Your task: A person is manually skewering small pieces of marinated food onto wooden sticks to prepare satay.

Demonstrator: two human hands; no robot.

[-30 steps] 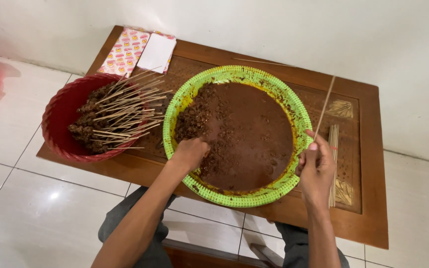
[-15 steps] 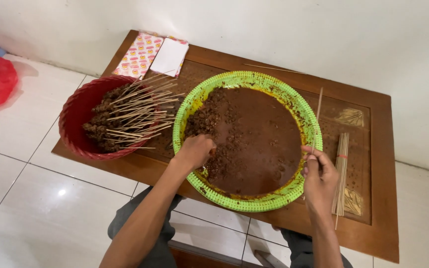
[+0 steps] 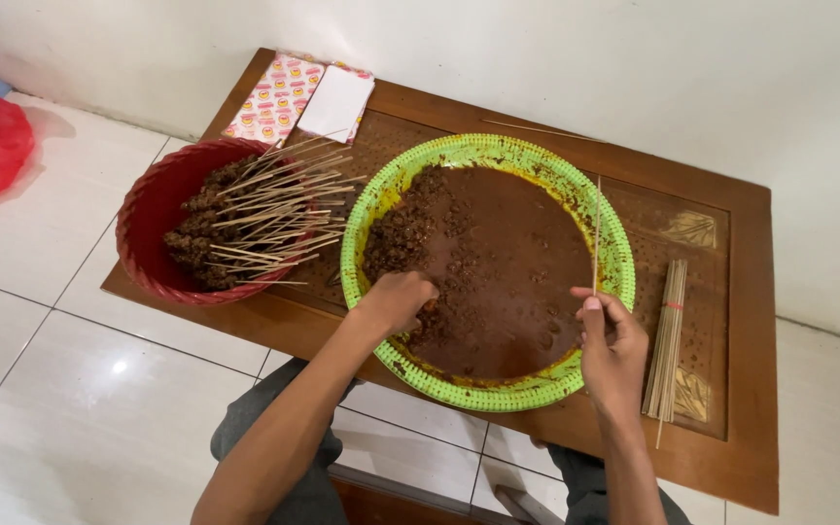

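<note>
A red basket [image 3: 153, 209] at the left holds filled skewers [image 3: 255, 219]. The green tray [image 3: 614, 262] holds brown marinated meat [image 3: 498, 262]. The left hand [image 3: 399, 299] digs into it, fingers curled. The right hand [image 3: 614, 345] pinches one bare skewer [image 3: 596, 228] upright over the tray's right rim.

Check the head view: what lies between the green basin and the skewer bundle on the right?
Only bare carved tabletop lies between the green basin and the skewer bundle. The right hand sits over the basin's rim, holding one skewer.

On the table [image 3: 731, 428], the tray [image 3: 614, 258] lies between the basket [image 3: 148, 219] left and stick bundle [image 3: 668, 340] right.
</note>
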